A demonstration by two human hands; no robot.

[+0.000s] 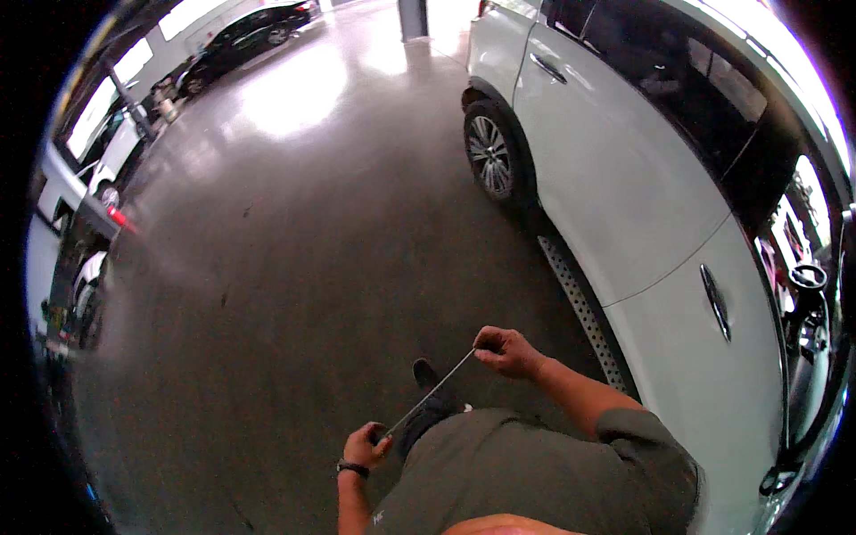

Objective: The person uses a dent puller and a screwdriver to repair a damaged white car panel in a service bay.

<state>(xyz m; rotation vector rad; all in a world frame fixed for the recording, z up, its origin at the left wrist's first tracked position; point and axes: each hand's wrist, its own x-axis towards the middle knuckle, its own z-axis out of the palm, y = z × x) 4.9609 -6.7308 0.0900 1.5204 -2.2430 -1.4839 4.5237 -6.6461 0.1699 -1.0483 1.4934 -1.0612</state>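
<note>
A thin, straight, pale rod [432, 394] stretches slantwise between my two hands, in front of my body. My left hand [366, 446], with a dark band on the wrist, pinches its lower, nearer end. Higher up and farther out, my right hand [506, 351] grips the other end with its fingers curled. What kind of rod it is I cannot make out. Close by on my right stands a white car [615, 178], apart from both hands.
Along the white car's side runs a dotted running board [584, 312], with a wheel [492, 152] beyond it. Dark, shiny floor [267, 294] spreads to the left. A black car [245, 43] and a pillar [413, 20] stand far off; a red object [119, 218] is at the left.
</note>
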